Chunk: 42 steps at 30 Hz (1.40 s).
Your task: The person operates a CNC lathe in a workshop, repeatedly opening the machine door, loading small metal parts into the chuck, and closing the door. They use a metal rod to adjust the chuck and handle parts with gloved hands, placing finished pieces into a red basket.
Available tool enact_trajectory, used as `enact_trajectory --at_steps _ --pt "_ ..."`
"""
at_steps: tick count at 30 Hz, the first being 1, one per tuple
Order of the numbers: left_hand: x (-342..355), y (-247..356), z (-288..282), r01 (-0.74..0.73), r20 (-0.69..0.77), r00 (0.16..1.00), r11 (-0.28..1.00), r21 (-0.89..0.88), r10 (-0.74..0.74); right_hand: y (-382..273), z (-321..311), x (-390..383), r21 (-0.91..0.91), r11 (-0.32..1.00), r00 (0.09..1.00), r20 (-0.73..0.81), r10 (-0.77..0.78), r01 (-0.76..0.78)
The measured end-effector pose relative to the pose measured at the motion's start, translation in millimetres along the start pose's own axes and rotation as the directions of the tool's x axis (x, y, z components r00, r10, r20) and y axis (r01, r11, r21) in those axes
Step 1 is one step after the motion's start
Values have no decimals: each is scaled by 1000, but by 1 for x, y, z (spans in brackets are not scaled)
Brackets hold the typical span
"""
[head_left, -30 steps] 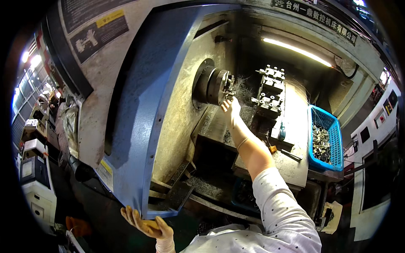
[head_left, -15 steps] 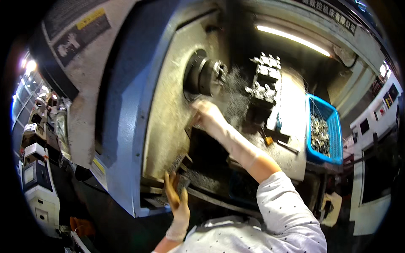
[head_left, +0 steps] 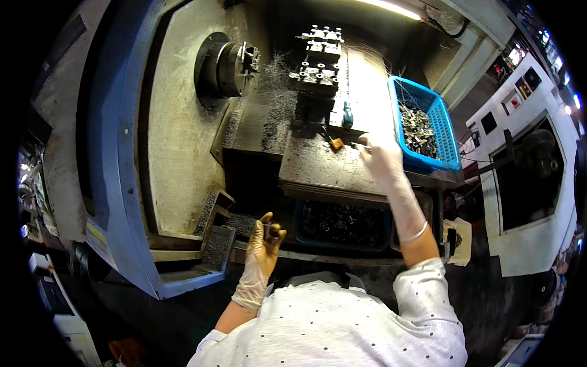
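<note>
My right hand (head_left: 384,156), in a pale glove, is over the machine bed at the front of the blue basket. Its fingers close around a short metal rod (head_left: 361,146), most of which the hand hides; motion blurs the grip a little. My left hand (head_left: 264,244) wears a stained glove and is low, in front of the chip-strewn ledge. Between its curled fingers sits a small dark metal part (head_left: 268,230), partly covered. Left of the bed is the lathe chuck (head_left: 232,68), with a bright piece in its jaws.
The blue basket (head_left: 454,137) holds many small metal parts. A tool block (head_left: 319,73), a blue-handled tool (head_left: 348,115) and a yellow-handled tool (head_left: 336,144) are on the bed. Below stands a dark-filled bin (head_left: 342,225). The blue door edge (head_left: 116,183) borders the left.
My right hand has gone from below the chuck across to the rod on the bed. My left hand has turned and its fingers have curled around a small part. The view has shifted right.
</note>
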<state>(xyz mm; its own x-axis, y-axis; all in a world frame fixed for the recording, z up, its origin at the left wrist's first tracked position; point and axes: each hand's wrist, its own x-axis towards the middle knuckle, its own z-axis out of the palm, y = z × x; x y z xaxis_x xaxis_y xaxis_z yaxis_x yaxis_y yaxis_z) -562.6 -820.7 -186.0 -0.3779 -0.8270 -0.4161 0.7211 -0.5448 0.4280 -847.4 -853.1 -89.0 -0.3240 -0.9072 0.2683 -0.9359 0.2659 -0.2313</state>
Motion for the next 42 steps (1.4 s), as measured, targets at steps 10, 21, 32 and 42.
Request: enact_trajectory --at_steps 10,21,32,42 --pt "-23 3 -22 -2 -103 995 996 88 11 62 8 29 -185 929 937 203 -284 321" --pt "-23 -4 6 -68 -28 997 987 144 73 22 -26 -28 408 890 955 120 -273 203" --pt "-53 -2 32 -196 162 975 927 319 150 -74 -13 -100 574 604 720 37 -693 553" --pt "-72 10 38 -163 226 974 789 592 31 -65 -23 -96 749 552 619 248 -746 366"
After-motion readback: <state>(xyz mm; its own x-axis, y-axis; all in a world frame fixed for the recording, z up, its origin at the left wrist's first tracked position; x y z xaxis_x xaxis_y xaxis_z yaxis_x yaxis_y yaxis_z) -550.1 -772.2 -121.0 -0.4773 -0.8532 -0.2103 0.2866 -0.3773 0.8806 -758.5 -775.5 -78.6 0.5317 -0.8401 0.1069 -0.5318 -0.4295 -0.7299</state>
